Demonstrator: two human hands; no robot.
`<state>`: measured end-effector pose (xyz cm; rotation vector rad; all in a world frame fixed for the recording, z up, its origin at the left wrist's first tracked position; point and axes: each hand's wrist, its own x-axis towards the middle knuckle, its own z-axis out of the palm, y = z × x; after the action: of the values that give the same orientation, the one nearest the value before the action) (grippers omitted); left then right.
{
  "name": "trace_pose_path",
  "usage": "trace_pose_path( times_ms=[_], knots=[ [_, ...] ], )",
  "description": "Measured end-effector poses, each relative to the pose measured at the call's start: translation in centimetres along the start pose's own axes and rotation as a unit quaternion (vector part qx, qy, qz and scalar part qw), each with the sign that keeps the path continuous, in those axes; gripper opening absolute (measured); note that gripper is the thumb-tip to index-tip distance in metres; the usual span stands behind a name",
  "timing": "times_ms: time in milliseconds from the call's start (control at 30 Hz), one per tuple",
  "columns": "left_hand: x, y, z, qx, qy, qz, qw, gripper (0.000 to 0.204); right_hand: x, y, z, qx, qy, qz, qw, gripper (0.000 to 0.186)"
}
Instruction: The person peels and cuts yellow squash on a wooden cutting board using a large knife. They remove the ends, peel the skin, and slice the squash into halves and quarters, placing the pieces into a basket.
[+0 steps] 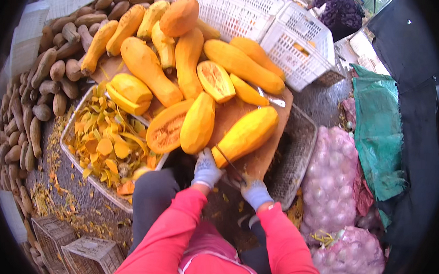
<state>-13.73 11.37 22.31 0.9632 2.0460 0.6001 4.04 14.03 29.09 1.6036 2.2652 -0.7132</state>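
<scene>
A peeled yellow squash [251,130] lies slantwise on the brown cutting board [283,117]. My left hand [207,171], in a pale blue-grey glove, grips its near end. My right hand [255,191], gloved alike, is closed around a knife [223,154], its blade against the same end of the squash. The knife's handle is mostly hidden. Just left of that squash sit another peeled piece [198,123] and a cut half [169,127] with its seed cavity showing. A further half [216,82] rests behind them, cut face up.
Peelings [107,142] fill a white crate at the left, beside a heap of unpeeled squash [42,113]. White crates [299,48] stand at the back right, and a person [339,9] is beyond. Net sacks [329,181] of round bulbs lie at the right.
</scene>
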Motion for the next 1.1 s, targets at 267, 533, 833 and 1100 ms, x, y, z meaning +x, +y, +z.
trace_pose_path(
  times_ms=[267, 533, 833, 1100],
  knots=[
    [-0.1, 1.2, 0.4, 0.032, 0.031, 0.008, 0.999, 0.086, 3.8, 2.2, 1.7, -0.006, -0.087, -0.047, 0.995, 0.032],
    [-0.8, -2.0, 1.6, -0.266, 0.148, -0.035, 0.952, 0.062, 1.9, 3.7, 5.3, 0.025, 0.074, -0.118, 0.99, 0.024],
    [4.6, 10.4, -6.6, -0.397, -0.164, 0.08, 0.899, 0.028, -7.8, 6.3, 6.1, 0.392, 0.143, 0.146, 0.897, 0.043],
    [10.0, 28.7, -11.0, -0.56, -0.13, 0.26, 0.776, 0.035, -7.1, 6.6, 4.2, 0.345, 0.179, 0.048, 0.92, 0.034]
  ],
)
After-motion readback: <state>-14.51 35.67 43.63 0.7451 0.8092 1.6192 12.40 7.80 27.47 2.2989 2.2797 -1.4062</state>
